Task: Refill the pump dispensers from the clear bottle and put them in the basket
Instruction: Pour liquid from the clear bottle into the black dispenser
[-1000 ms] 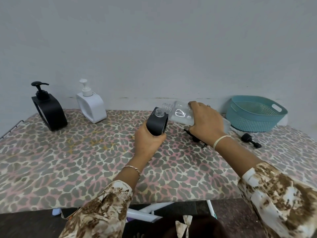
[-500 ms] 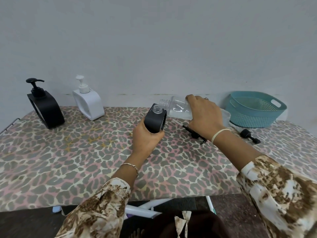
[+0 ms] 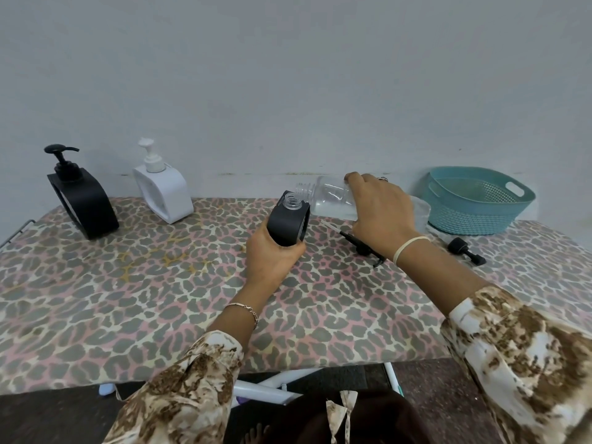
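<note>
My left hand (image 3: 272,257) grips a black dispenser body (image 3: 286,224) with its pump off and its clear neck open, tilted toward the right. My right hand (image 3: 381,213) holds the clear bottle (image 3: 330,200) on its side, its open mouth just above the dispenser's neck. Clear liquid lies low in the bottle. A black pump head with its tube (image 3: 355,241) lies on the table under my right wrist. A second black cap piece (image 3: 466,249) lies in front of the teal basket (image 3: 474,203), which stands at the back right.
A black pump dispenser (image 3: 81,200) and a white pump dispenser (image 3: 161,190) stand upright at the back left by the wall. The table (image 3: 160,299) wears a leopard-print cover. White frame legs (image 3: 266,384) show below its front edge.
The view has shifted slightly. Both hands keep their hold, with the bottle's mouth staying over the dispenser's neck and the bottle tipped a little further.
</note>
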